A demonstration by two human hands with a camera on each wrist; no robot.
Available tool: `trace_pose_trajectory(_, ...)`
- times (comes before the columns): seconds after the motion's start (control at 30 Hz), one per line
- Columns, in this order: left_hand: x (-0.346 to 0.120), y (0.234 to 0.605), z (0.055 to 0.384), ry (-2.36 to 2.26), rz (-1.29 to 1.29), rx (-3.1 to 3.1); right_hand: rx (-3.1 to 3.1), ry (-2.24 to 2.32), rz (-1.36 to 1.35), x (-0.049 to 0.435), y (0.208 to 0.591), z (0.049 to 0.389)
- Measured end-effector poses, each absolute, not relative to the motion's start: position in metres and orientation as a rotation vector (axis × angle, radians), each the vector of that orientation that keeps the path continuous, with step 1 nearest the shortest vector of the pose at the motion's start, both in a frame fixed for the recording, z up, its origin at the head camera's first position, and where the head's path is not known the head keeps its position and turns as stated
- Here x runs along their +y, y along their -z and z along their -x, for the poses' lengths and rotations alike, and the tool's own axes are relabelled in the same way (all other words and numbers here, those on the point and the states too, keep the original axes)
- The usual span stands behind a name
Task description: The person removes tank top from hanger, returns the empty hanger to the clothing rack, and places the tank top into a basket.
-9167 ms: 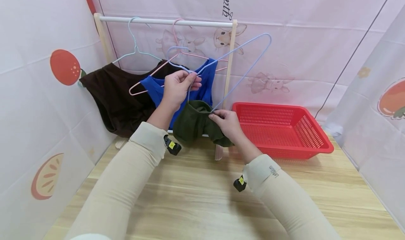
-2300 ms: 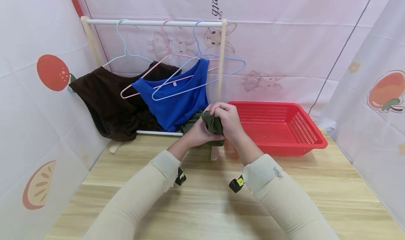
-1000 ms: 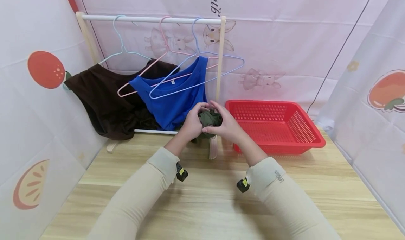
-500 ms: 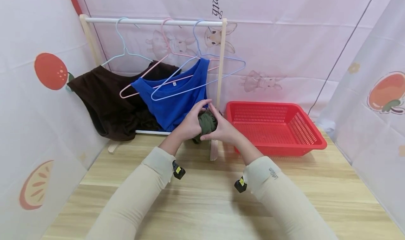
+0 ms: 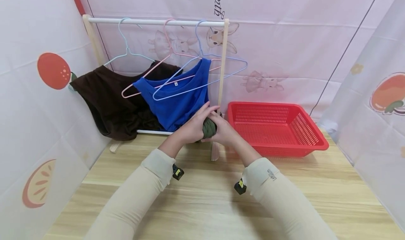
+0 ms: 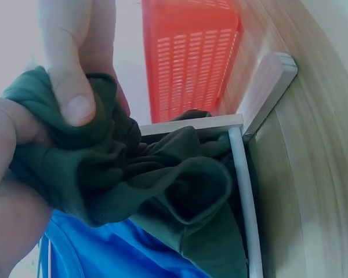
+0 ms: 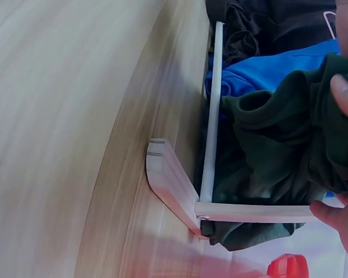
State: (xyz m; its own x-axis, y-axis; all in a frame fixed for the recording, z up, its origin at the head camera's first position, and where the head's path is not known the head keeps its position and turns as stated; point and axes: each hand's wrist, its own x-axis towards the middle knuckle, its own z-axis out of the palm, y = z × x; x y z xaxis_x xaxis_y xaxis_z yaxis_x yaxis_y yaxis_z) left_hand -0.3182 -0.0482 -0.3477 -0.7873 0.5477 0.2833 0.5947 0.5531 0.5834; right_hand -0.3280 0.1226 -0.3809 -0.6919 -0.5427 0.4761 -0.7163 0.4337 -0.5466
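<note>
Both hands hold a dark green garment (image 5: 209,128), bunched up in front of the rack's right post. My left hand (image 5: 192,128) curls round it from the left and my right hand (image 5: 226,131) from the right, their fingertips close together over the top. In the left wrist view, thumb and fingers grip the gathered cloth (image 6: 98,162), while a loose fold with an opening hangs below. The right wrist view shows the garment (image 7: 267,150) trailing down behind the rack's lower white bar. A light blue hanger (image 5: 200,53) hangs bare on the top rail.
A wooden rack (image 5: 223,67) with a white rail (image 5: 145,21) carries a pink hanger (image 5: 171,51) with a blue tank top (image 5: 177,102) and a mint hanger (image 5: 127,51) with a dark brown top (image 5: 117,102). A red basket (image 5: 281,150) stands right on the wooden table (image 5: 202,197).
Earlier, both hands held the light blue hanger with the green garment on it; now the hanger is on the rail without it. Over the last second the hands have closed further round the bunched garment.
</note>
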Motion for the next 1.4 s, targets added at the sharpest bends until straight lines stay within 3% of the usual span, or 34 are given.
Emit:
trace_pose_trajectory(0.37, -0.054, 0.349, 0.322, 1.064, 1.071, -2.704, -2.348, -1.041, -1.034, 0.117, 0.382, 0.323)
trace_pose_trajectory(0.8, -0.075, 0.367, 0.333, 1.547, 0.938, -2.690, -2.260, -1.023, -0.803, 0.117, 0.371, 0.318)
trace_pose_trajectory(1.4, -0.071, 0.358, 0.324, 1.620, 0.754, -2.719, -1.913, -0.597, -0.999, 0.117, 0.384, 0.319)
